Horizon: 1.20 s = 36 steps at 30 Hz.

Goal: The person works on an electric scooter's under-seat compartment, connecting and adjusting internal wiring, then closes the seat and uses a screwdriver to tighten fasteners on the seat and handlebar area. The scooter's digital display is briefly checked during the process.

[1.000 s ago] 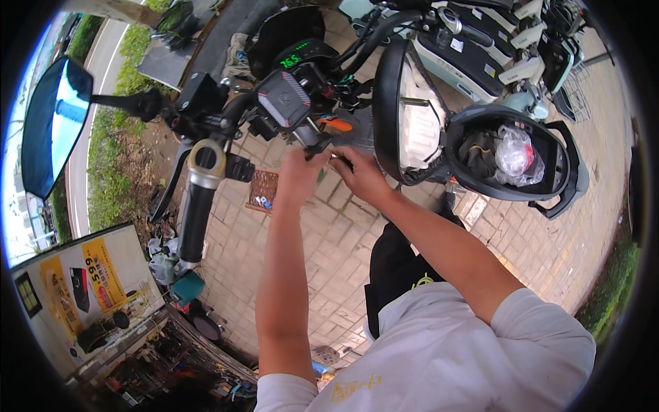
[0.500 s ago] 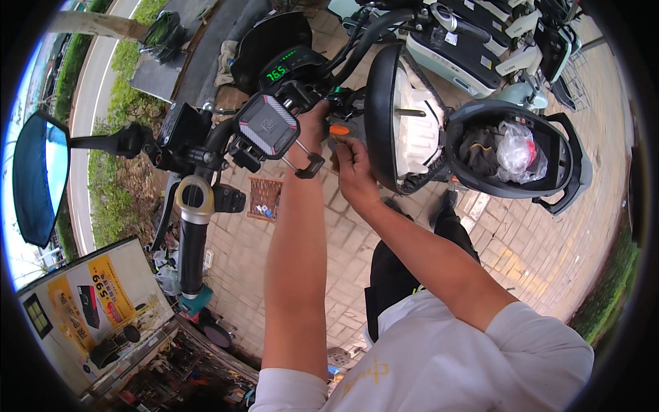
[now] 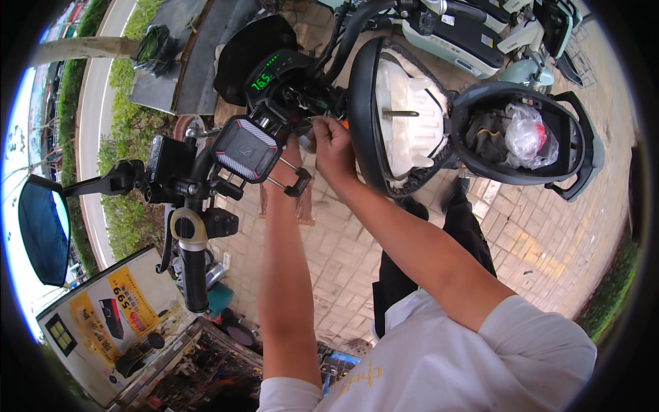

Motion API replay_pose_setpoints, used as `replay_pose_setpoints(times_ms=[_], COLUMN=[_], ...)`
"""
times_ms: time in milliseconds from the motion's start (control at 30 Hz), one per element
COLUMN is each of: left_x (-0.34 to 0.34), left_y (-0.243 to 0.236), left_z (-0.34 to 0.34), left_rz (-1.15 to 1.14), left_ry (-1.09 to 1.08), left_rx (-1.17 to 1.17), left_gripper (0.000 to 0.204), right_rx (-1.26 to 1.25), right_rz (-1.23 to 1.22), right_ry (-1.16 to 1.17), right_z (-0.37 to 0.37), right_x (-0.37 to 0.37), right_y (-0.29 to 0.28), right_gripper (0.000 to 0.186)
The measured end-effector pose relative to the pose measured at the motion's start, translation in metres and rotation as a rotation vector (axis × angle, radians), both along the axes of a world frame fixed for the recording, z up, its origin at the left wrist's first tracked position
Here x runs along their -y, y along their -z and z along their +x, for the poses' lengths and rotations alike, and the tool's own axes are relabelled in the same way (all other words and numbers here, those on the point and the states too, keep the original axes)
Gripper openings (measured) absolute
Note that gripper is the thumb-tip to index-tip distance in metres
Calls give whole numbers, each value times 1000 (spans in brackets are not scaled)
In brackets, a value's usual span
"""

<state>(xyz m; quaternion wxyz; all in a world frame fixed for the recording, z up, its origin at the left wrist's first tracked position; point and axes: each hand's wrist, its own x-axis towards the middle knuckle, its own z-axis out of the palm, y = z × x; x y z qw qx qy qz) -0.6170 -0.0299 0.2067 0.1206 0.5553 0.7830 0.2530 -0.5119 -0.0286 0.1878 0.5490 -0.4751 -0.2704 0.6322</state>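
Observation:
Both arms reach to the front of an electric scooter, under its lit dashboard (image 3: 274, 69) with green digits. My left hand (image 3: 292, 141) is mostly behind the phone holder (image 3: 246, 149), its fingers hidden among dark parts and wiring (image 3: 312, 99). Just right of it, my right hand (image 3: 334, 147) is closed, thumb and fingers pinched together at the dark parts. What they pinch is too small to make out. Close by on the right stands the raised black seat (image 3: 364, 117), its pale underside (image 3: 408, 113) showing.
The handlebar grip (image 3: 195, 278) and mirror (image 3: 44, 230) are at left. Behind the seat, an open storage bin (image 3: 511, 182) holds dark cloth and a plastic-wrapped bundle (image 3: 527, 141). A cluttered tool box (image 3: 206, 364) stands lower left; parked scooters (image 3: 456, 48) are at upper right.
My right hand has moved left and slightly up, closer to my left hand. The orange piece beside it is now mostly hidden. The view has shifted a little.

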Motion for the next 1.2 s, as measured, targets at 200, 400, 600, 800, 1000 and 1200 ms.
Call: replay_pose_setpoints(times_ms=[200,400,600,800,1000,1200], left_x=[-10,-38,-48,-38,-37,-43], left_y=[-12,-22,-29,-38,-34,-30], left_z=[13,24,37,39,36,28], left_rz=[-7,-125,-130,-143,-221,-145], left_ry=[-23,-86,-147,2,123,165], left_rx=[27,-51,42,-238,-448,-401], left_gripper=[35,43,42,31,29,26], right_rx=[175,276,446,528,366,-19], right_rz=[160,261,333,307,36,-28], right_ry=[193,186,171,171,25,171], right_z=[-28,-19,-8,-23,-14,-20], right_x=[-5,-7,-1,-7,8,11], right_y=[11,11,8,16,16,25], right_gripper=[20,21,16,19,18,9])
